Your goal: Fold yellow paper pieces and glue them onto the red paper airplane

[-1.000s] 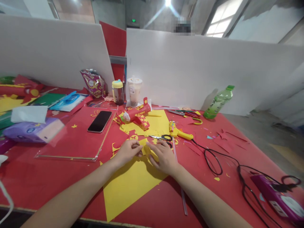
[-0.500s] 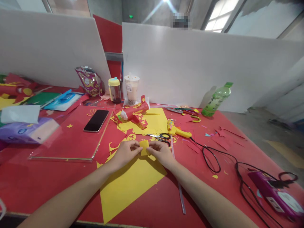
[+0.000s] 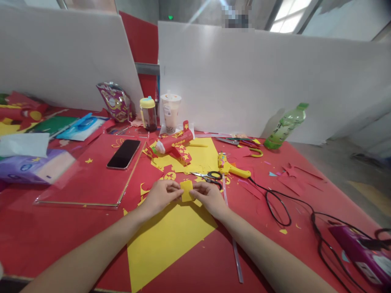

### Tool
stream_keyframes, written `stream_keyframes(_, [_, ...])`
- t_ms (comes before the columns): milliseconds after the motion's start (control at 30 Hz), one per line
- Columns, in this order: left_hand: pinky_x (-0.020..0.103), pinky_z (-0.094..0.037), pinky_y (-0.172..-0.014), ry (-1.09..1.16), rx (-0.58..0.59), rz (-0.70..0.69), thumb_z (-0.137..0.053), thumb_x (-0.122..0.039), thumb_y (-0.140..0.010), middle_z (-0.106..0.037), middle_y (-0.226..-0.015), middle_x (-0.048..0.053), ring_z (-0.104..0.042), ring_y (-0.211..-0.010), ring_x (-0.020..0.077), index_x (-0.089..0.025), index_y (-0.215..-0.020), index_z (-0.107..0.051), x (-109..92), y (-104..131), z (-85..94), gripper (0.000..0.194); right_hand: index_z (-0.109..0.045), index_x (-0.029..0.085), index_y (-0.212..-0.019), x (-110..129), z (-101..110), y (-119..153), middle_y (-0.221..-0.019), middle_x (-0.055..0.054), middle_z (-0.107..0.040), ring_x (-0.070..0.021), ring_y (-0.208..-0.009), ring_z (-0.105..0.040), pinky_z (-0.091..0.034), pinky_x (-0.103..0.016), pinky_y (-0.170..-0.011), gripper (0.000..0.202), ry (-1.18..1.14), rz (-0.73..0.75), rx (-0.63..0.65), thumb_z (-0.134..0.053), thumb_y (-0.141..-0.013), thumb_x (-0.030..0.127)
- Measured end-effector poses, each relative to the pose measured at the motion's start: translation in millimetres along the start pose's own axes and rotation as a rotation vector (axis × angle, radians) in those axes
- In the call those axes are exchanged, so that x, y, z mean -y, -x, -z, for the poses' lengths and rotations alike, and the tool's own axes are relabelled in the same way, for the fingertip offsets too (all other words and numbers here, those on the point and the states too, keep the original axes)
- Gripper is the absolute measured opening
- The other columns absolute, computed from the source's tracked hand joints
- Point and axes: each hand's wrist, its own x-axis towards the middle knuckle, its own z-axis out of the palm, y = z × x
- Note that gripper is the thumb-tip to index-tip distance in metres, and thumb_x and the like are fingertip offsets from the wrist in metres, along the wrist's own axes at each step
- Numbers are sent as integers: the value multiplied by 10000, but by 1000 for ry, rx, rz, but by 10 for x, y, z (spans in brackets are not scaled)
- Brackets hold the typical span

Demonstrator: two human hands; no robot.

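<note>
My left hand (image 3: 161,197) and right hand (image 3: 210,197) pinch opposite edges of the small yellow paper (image 3: 186,191), upright between them.

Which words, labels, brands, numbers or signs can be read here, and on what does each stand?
No text reads clearly.
Green bottle: dark characters, too blurred.
Drink cup: label print too small.
Purple tissue pack: logo unreadable.
Foil pouch: print too blurred.
Green lit sign: too small.

Bench (image 3: 36,236): tissues (image 3: 27,167), nine o'clock; phone (image 3: 124,154), dark screen up, ten; snack bag (image 3: 116,103) and flask (image 3: 149,117), eleven; lidded cup (image 3: 171,114), twelve; white board (image 3: 232,81) behind, one; bottle (image 3: 285,128), two.
</note>
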Motion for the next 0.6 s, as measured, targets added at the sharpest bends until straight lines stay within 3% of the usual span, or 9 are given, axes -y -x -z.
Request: stream_keyframes(600, [264, -464, -609, 23, 28, 46, -571, -335, -693, -639, -594, 44, -603, -584, 152, -126, -668, -614, -14, 5, -2, 215, -567, 151, -738, 19, -10, 16, -685, -27, -642, -157, -639, -606, -465, -287, -622, 213, 96, 10, -28, -612, -615, 320])
